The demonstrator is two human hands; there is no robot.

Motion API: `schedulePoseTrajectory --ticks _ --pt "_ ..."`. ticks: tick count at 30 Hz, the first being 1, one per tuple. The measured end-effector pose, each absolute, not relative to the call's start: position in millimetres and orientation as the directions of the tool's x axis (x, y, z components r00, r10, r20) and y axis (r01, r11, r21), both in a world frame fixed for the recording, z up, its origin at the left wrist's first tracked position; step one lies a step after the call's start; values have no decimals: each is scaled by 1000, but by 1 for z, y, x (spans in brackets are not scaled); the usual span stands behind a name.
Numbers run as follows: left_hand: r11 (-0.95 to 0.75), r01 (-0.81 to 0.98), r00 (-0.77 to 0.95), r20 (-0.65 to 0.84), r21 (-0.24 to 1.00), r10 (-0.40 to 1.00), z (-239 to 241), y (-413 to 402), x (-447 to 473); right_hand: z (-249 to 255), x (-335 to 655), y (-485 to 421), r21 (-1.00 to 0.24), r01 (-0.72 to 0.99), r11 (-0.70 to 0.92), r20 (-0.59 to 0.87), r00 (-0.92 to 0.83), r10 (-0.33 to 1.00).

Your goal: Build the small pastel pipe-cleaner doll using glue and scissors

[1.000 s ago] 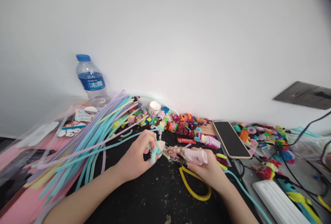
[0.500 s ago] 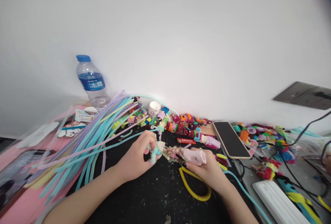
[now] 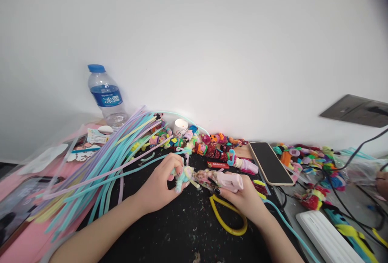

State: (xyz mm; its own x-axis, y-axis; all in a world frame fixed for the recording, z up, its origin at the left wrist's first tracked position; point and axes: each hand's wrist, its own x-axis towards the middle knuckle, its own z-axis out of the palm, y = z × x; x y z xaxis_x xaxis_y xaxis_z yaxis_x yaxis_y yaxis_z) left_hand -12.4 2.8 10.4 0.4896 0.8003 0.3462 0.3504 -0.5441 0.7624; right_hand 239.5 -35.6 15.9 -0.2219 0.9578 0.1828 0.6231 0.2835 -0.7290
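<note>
My left hand is closed, its fingers pinching a small pipe-cleaner figure in light blue and pale yellow. My right hand wraps around a pale pink hand tool. The tool's front end is coated in brownish fuzz and points left, close to the figure; whether they touch I cannot tell. Beneath the right hand a bent yellow pipe cleaner lies in a loop on the black mat, which is speckled with bits of fluff.
Long pastel pipe cleaners fan out at left, over a pink surface. Fuzzy figures line the wall beside a phone. A water bottle stands at back left. Black cables and a white power strip occupy the right.
The fuzzy pink tool has shifted slightly to the right in my right hand. My left hand keeps the figure in nearly the same place.
</note>
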Motion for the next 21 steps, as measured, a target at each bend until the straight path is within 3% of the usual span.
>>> schedulePoseTrajectory --ticks 9,21 --pt "-565 335 497 368 754 786 11 2 -14 16 240 -35 -726 633 267 156 -227 961" --pt "-568 324 481 386 756 787 13 1 -14 17 241 -33 -818 527 230 138 -208 968"
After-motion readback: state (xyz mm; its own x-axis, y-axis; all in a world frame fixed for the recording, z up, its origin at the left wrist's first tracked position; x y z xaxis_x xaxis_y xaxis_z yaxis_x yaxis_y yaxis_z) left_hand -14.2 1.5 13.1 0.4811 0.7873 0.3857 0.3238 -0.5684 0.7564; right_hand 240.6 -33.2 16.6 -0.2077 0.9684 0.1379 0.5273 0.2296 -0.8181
